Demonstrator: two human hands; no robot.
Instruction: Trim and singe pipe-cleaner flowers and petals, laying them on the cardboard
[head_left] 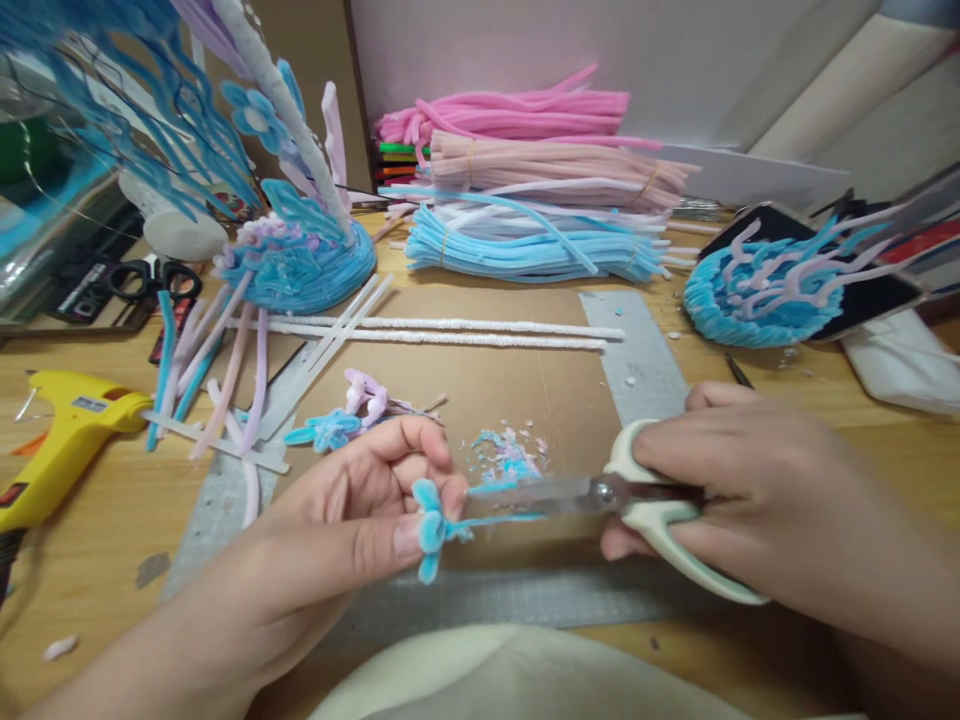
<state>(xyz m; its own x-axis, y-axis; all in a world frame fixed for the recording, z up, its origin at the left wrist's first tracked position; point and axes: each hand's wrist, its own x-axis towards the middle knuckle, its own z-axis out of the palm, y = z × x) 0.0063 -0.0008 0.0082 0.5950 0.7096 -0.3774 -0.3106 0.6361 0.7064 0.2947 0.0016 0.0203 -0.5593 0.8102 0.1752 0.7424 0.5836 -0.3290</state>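
Note:
Between the thumb and fingers of my left hand [352,530] is a small blue pipe cleaner flower [430,530], its thin blue stems pointing right. My right hand [735,480] grips a pair of scissors [660,520] with pale green handles. Their blades lie along the stems, slightly blurred, and look nearly closed. Just behind the blades, a little heap of blue and lilac fluff trimmings [514,455] lies on a cardboard sheet [570,390]. Left of the heap, close to my left hand, rest a finished blue flower [335,430] and a lilac flower [367,390].
Bundles of blue pipe cleaners [517,245] and pink ones [517,115] are stacked at the back. A yellow glue gun [67,430] lies at left, near a blue-based pipe cleaner tree [307,270]. At right, a blue fuzzy piece [765,290] leans on a dark phone-like slab [885,290].

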